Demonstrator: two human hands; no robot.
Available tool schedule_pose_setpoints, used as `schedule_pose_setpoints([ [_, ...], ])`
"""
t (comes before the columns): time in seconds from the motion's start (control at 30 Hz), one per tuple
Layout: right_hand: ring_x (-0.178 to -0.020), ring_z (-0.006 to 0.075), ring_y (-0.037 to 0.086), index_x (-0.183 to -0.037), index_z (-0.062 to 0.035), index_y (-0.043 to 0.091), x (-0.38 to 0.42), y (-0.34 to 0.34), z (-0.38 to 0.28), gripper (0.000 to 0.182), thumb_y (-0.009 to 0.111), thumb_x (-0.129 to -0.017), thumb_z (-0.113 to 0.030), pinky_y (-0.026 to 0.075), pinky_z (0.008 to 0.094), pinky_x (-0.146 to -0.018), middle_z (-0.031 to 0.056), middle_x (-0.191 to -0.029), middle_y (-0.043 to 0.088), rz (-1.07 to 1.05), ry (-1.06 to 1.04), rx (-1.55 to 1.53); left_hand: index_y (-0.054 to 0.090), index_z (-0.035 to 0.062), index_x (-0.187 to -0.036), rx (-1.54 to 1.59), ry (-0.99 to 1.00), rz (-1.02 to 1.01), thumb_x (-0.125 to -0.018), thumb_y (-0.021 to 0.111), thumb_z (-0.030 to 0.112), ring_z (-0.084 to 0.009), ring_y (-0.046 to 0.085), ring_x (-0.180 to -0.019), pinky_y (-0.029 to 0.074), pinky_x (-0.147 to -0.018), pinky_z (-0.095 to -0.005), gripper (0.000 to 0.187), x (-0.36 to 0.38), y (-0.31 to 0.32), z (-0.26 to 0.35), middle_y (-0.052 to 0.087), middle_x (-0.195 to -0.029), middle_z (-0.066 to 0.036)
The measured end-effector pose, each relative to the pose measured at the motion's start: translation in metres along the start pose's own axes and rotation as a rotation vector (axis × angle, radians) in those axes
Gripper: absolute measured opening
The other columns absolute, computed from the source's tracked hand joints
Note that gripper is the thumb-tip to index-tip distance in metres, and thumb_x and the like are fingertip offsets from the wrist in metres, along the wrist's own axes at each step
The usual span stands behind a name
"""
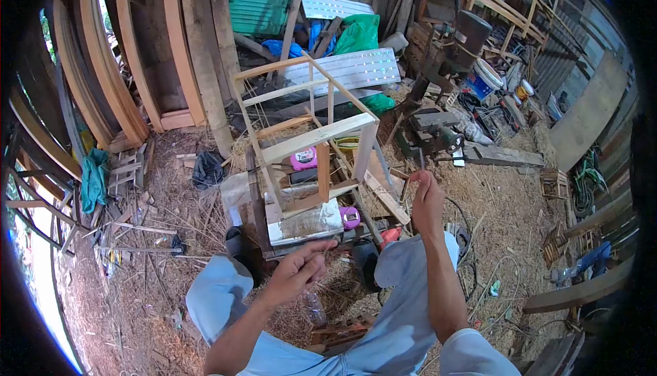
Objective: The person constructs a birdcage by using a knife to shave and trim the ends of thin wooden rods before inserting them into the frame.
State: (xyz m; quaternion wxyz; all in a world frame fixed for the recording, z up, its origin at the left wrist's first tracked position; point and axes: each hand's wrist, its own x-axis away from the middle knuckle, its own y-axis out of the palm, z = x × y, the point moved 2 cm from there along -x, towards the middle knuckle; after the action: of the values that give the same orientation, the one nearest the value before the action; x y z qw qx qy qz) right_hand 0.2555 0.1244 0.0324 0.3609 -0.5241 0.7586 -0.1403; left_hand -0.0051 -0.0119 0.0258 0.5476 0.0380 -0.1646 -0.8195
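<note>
A small frame of pale wooden strips (318, 138) stands in front of me on a low work surface. My left hand (298, 273) is over my knees, its fingers curled together and the index finger pointing toward the frame; anything in its pinch is hidden. To the right of the frame, my right hand (428, 201) is raised and closed, with a thin dark rod-like end (421, 159) showing above the fingers; I cannot tell what kind of tool it is. A pink tape measure (303, 158) shows behind the frame's front rail, and a purple tape measure (350, 217) lies beside its base.
A metal bench machine (434, 126) stands ahead to the right, near a white-and-blue bucket (482, 78). Tall wooden frames (181, 44) lean at the left. Shavings and wood scraps cover the ground. A loose cable (472, 239) curls at the right.
</note>
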Motion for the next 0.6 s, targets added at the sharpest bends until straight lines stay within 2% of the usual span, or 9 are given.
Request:
schedule_pose_setpoints([
  [0.07, -0.059, 0.0375, 0.056, -0.089, -0.0045, 0.058, 0.018, 0.008, -0.008, 0.028, 0.038, -0.097, -0.022, 0.041, 0.0408, -0.055, 0.0198, -0.067, 0.056, -0.003, -0.077, -0.051, 0.046, 0.0047, -0.127, -0.058, -0.001, 0.117, -0.097, 0.044, 0.023, -0.0029, 0.032, -0.054, 0.028, -0.048, -0.0180, 0.035, -0.002, -0.008, -0.002, 0.039, -0.067, 0.005],
  [0.1, -0.060, 0.0378, 0.057, -0.090, -0.0046, 0.058, 0.030, 0.014, -0.017, 0.023, 0.040, -0.095, -0.019, 0.042, 0.0414, -0.056, 0.0195, -0.068, 0.056, -0.122, -0.152, -0.100, 0.050, 0.0042, -0.122, -0.076, -0.018, 0.153, -0.097, 0.043, 0.020, -0.0029, 0.033, -0.056, 0.029, -0.048, -0.0179, 0.030, -0.004, -0.009, -0.001, 0.040, -0.068, 0.005],
  [0.2, -0.064, 0.0382, 0.059, -0.094, -0.0041, 0.055, 0.063, 0.040, -0.040, 0.011, 0.048, -0.089, -0.010, 0.045, 0.0440, -0.057, 0.0193, -0.071, 0.058, -0.425, -0.501, -0.202, 0.051, 0.0067, -0.124, -0.068, 0.054, 0.183, -0.096, 0.048, 0.024, -0.0032, 0.033, -0.052, 0.029, -0.046, -0.0171, 0.033, -0.012, -0.004, 0.001, 0.042, -0.067, 0.004],
  [0.23, -0.064, 0.0382, 0.059, -0.094, -0.0041, 0.055, 0.069, 0.045, -0.049, 0.011, 0.048, -0.089, -0.010, 0.045, 0.0440, -0.057, 0.0193, -0.071, 0.058, -0.426, -0.503, -0.209, 0.051, 0.0067, -0.124, -0.072, 0.053, 0.188, -0.096, 0.048, 0.024, -0.0032, 0.033, -0.052, 0.029, -0.046, -0.0171, 0.033, -0.014, -0.002, 0.002, 0.042, -0.067, 0.004],
  [0.3, -0.055, 0.0366, 0.056, -0.083, -0.0020, 0.055, 0.081, 0.046, -0.069, 0.010, 0.055, -0.085, -0.012, 0.043, 0.0423, -0.049, 0.0156, -0.059, 0.054, -0.536, -0.694, -0.203, 0.050, 0.0086, -0.127, 0.032, 0.006, 0.189, -0.095, 0.048, 0.023, -0.0037, 0.034, -0.054, 0.029, -0.046, -0.0171, 0.035, -0.014, 0.001, 0.001, 0.043, -0.068, 0.003],
  [0.33, -0.055, 0.0366, 0.056, -0.083, -0.0020, 0.055, 0.082, 0.045, -0.072, 0.010, 0.055, -0.085, -0.012, 0.043, 0.0423, -0.049, 0.0156, -0.059, 0.054, -0.536, -0.692, -0.210, 0.050, 0.0086, -0.127, 0.028, 0.002, 0.193, -0.095, 0.048, 0.023, -0.0037, 0.034, -0.054, 0.029, -0.046, -0.0171, 0.035, -0.014, -0.001, 0.000, 0.043, -0.068, 0.003],
  [0.4, -0.054, 0.0354, 0.056, -0.082, -0.0030, 0.053, 0.082, 0.045, -0.075, 0.012, 0.057, -0.084, -0.014, 0.043, 0.0424, -0.048, 0.0150, -0.058, 0.054, -0.571, -0.702, -0.160, 0.044, 0.0150, -0.134, 0.108, -0.042, 0.123, -0.095, 0.048, 0.018, -0.0029, 0.035, -0.059, 0.030, -0.048, -0.0170, 0.039, -0.014, -0.003, -0.007, 0.043, -0.071, 0.004],
  [0.53, -0.051, 0.0346, 0.055, -0.083, -0.0034, 0.053, 0.077, 0.043, -0.070, 0.015, 0.057, -0.086, -0.017, 0.042, 0.0417, -0.046, 0.0139, -0.059, 0.054, -0.505, -0.718, -0.098, 0.045, 0.0136, -0.133, 0.039, -0.106, 0.123, -0.095, 0.049, 0.019, -0.0028, 0.036, -0.058, 0.030, -0.048, -0.0171, 0.039, -0.015, -0.003, -0.010, 0.043, -0.070, 0.005],
  [0.6, -0.052, 0.0347, 0.055, -0.083, -0.0034, 0.053, 0.069, 0.044, -0.058, 0.015, 0.056, -0.086, -0.017, 0.042, 0.0420, -0.046, 0.0142, -0.059, 0.054, -0.496, -0.640, -0.064, 0.049, 0.0109, -0.128, 0.032, -0.032, 0.099, -0.094, 0.050, 0.021, -0.0030, 0.036, -0.056, 0.031, -0.047, -0.0180, 0.035, -0.016, -0.001, -0.010, 0.043, -0.070, 0.004],
])
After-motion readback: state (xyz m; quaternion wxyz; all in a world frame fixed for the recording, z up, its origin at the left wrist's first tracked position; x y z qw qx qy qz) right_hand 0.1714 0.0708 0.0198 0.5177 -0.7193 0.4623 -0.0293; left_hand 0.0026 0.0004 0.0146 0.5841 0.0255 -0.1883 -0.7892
